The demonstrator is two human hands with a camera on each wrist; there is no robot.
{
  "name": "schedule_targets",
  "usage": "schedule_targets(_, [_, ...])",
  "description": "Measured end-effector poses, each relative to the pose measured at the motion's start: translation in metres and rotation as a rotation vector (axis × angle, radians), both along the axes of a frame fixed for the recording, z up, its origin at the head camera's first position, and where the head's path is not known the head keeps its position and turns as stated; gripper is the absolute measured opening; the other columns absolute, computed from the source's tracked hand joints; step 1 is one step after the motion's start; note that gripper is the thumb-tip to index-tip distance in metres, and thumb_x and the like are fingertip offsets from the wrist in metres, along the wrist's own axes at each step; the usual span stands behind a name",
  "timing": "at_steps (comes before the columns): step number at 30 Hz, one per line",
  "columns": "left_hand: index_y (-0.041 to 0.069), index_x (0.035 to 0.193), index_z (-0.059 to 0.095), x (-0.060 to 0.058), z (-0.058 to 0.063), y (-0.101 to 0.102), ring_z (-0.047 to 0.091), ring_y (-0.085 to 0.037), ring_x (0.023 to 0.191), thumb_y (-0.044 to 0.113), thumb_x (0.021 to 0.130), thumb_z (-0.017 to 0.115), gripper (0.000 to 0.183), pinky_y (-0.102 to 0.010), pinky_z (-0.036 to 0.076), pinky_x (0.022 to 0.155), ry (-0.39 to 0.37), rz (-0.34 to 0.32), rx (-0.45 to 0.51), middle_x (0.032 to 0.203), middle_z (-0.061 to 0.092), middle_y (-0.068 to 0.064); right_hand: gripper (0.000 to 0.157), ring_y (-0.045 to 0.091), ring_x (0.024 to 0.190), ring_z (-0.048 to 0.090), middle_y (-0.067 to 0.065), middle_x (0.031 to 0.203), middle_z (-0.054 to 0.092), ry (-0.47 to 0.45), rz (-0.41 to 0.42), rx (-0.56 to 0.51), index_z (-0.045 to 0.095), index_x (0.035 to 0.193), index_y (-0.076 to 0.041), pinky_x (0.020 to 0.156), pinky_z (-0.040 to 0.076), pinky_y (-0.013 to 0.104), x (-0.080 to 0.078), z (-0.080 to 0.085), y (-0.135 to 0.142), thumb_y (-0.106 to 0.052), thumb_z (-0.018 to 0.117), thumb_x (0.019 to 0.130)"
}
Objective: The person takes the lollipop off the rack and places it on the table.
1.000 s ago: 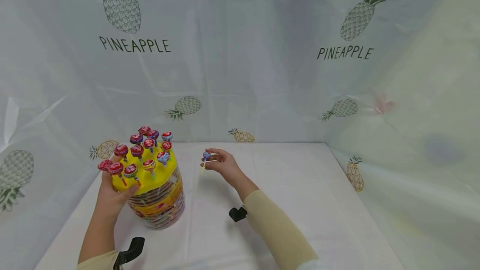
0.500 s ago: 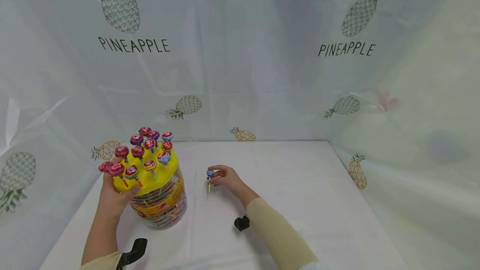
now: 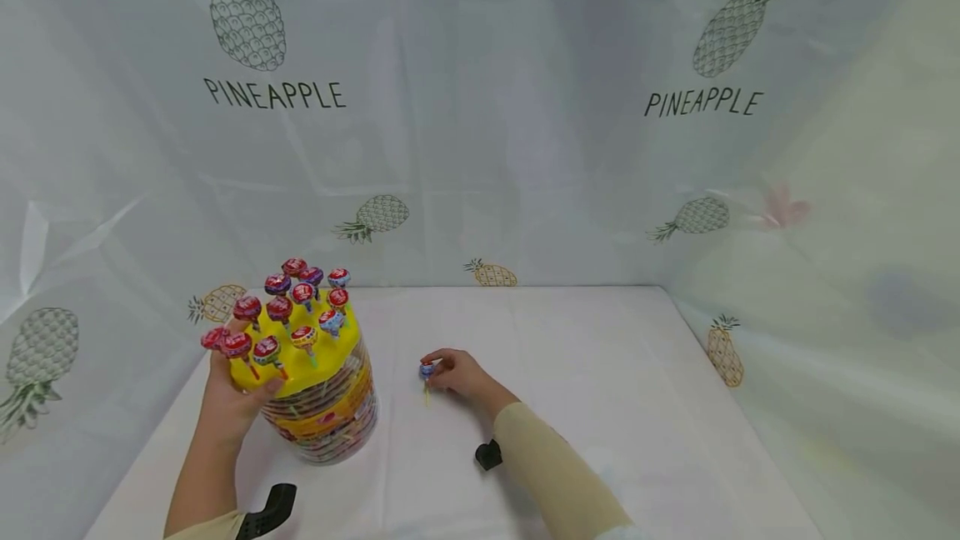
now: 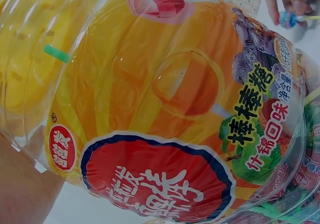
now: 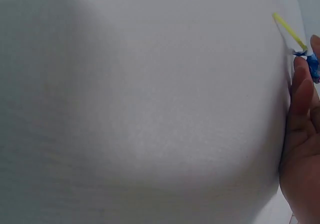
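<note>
Pinching lollipop (image 3: 427,371) between fingers (image 3: 445,354) of right hand (image 3: 459,376), at its nine o'clock, with stick (image 5: 290,31) toward six in head view; gripping jar (image 3: 330,413), farther toward nine, with left hand (image 3: 232,400).

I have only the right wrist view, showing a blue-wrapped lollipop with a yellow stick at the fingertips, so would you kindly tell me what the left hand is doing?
Observer: The left hand grips the upper end of a cylindrical clear plastic jar with a yellow-and-orange label.

Operator: Thank you; is anything standing on top of that jar?

Observer: Yes, round lollipops in red, purple and blue wrappers stick up from its bright yellow top.

Operator: And where is the jar relative to my blue-wrapped lollipop?

Observer: It stands to the left, with bare white tabletop between them.
</note>
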State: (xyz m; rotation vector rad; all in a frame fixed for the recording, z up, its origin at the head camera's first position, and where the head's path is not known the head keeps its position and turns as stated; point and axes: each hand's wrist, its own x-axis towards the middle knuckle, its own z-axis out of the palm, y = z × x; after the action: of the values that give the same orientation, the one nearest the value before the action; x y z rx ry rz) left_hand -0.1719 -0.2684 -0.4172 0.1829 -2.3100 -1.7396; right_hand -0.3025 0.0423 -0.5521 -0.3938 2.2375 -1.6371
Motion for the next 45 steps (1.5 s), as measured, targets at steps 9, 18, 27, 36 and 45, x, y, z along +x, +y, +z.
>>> schedule_targets(9, [0.036, 0.153, 0.002, 0.0033, -0.0011, 0.0, 0.031, -0.029, 0.135, 0.017, 0.093, 0.066, 0.089, -0.005, 0.038, 0.089, -0.007, -0.002, 0.008, 0.149, 0.023, -0.014, 0.038, 0.011, 0.058, 0.05, 0.005, 0.081, 0.064, 0.023, 0.015, 0.05, 0.068, 0.117, -0.011, 0.052, 0.044, 0.021, 0.0024, 0.004, 0.0016, 0.004, 0.073, 0.083])
schedule_targets(18, [0.039, 0.153, 0.006, 0.0028, 0.0003, 0.001, 0.027, -0.031, 0.138, 0.013, 0.092, 0.068, 0.092, -0.006, 0.038, 0.091, 0.018, -0.007, 0.023, 0.15, 0.022, -0.013, 0.036, 0.009, 0.053, 0.046, 0.0, 0.072, 0.059, 0.046, 0.044, 0.079, 0.068, 0.116, -0.007, 0.05, 0.041, 0.02, -0.0003, 0.0034, 0.0021, 0.003, 0.075, 0.082])
schedule_targets(27, [0.039, 0.153, 0.003, 0.0036, 0.0014, 0.0009, 0.026, -0.034, 0.139, 0.015, 0.092, 0.068, 0.092, -0.006, 0.038, 0.092, 0.002, 0.002, 0.008, 0.151, 0.021, -0.015, 0.041, 0.009, 0.053, 0.045, 0.0, 0.075, 0.061, 0.05, 0.065, 0.09, 0.067, 0.123, -0.008, 0.051, 0.041, 0.02, -0.0027, 0.0018, 0.002, 0.001, 0.073, 0.084])
schedule_targets(36, [0.041, 0.153, 0.005, 0.0018, -0.002, 0.0012, 0.028, -0.033, 0.137, 0.016, 0.093, 0.067, 0.09, -0.005, 0.038, 0.09, 0.015, 0.001, 0.008, 0.148, 0.024, -0.011, 0.039, 0.011, 0.054, 0.047, 0.001, 0.082, 0.065, 0.02, 0.027, 0.079, 0.068, 0.121, -0.011, 0.052, 0.041, 0.023, -0.0005, -0.0007, 0.0025, 0.0, 0.073, 0.084])
schedule_targets(45, [0.04, 0.152, 0.003, 0.0001, -0.0027, -0.0008, 0.028, -0.032, 0.138, 0.017, 0.093, 0.067, 0.091, -0.006, 0.037, 0.091, 0.007, 0.002, -0.005, 0.152, 0.022, -0.015, 0.043, 0.011, 0.062, 0.051, 0.004, 0.094, 0.066, 0.035, 0.001, 0.053, 0.067, 0.123, -0.011, 0.056, 0.045, 0.023, -0.0003, -0.0039, 0.003, -0.001, 0.075, 0.082])
